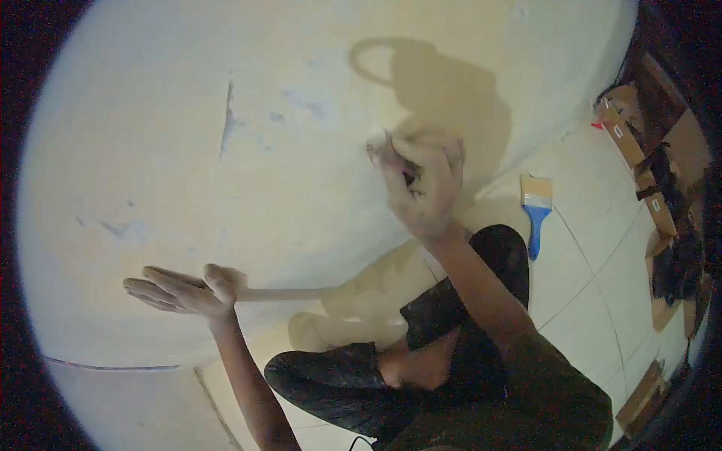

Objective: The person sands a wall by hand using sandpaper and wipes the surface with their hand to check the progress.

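In front of me stretches a pale yellowish wall [301,195] with bluish-grey scuffs and a thin dark vertical mark. My left hand [184,292] lies open along its lower left part, fingers stretched out and holding nothing. Further right, my right hand [429,180] is raised close to the wall with its fingers curled and thumb and forefinger brought together. A small whitish spot shows at those fingertips; I cannot tell what they hold. The shadow of this hand [451,83] falls on the wall above it, with a loop shape at one end.
My crossed legs in dark trousers [323,383] rest on the tiled floor [579,301]. To their right lies a flat paintbrush [536,210] with a blue handle and pale bristles. Cardboard boxes [624,135] and dark items line the far right. A thin dark cable [361,442] shows at the bottom.
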`<state>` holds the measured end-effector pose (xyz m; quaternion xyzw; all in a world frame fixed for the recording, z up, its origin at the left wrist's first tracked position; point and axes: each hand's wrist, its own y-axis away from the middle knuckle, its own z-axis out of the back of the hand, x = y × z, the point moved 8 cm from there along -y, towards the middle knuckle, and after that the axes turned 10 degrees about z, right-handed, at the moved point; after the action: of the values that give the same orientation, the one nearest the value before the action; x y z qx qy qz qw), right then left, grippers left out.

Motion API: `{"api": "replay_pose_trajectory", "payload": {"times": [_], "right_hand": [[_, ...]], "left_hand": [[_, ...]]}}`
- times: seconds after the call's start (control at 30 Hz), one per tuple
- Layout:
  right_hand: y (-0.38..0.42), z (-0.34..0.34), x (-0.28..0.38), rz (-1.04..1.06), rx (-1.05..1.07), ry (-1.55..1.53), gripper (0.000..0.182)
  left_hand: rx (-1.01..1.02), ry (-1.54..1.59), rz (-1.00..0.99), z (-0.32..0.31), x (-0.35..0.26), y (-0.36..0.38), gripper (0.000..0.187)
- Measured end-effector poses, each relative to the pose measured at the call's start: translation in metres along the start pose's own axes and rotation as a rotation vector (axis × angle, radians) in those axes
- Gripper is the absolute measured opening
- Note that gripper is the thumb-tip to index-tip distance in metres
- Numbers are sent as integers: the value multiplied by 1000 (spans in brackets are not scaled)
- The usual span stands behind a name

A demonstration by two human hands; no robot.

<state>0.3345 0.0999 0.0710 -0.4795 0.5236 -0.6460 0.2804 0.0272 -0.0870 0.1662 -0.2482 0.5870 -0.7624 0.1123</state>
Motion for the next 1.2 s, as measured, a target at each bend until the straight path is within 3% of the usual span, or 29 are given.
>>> {"api": "replay_pose_trajectory", "payload": {"times": [0.13, 0.33, 0.43, 0.53, 0.63, 0.73, 0.83, 1.03, 1.2], "right_hand": [[92, -12, -32, -85, -3, -90, 32], [-19, -1, 8, -4, -28, -56, 30], [7, -10, -4, -44, -137, -108, 39], [69, -14, -13, -12, -2, -63, 36], [55, -12, -2, 14, 36, 21, 39], [-16, -15, 19, 70, -71, -46, 39], [-19, -18, 15, 91, -103, -43, 40], [89, -14, -17, 6, 76, 23, 39], [-13, -8, 8, 9, -78, 78, 37]], "left_hand": [[13, 6, -10, 0, -2, 5, 92], [42, 0, -25, -1, 2, 16, 93], [39, -1, -31, -2, 0, 16, 92], [34, 28, -33, -1, 6, 18, 91], [7, 49, -32, -3, 10, 25, 90], [28, 41, -29, -6, 16, 30, 91], [6, 87, -39, -1, 9, 21, 88], [16, 59, -41, 2, 8, 17, 90], [51, 20, -27, -4, 14, 24, 94]]}}
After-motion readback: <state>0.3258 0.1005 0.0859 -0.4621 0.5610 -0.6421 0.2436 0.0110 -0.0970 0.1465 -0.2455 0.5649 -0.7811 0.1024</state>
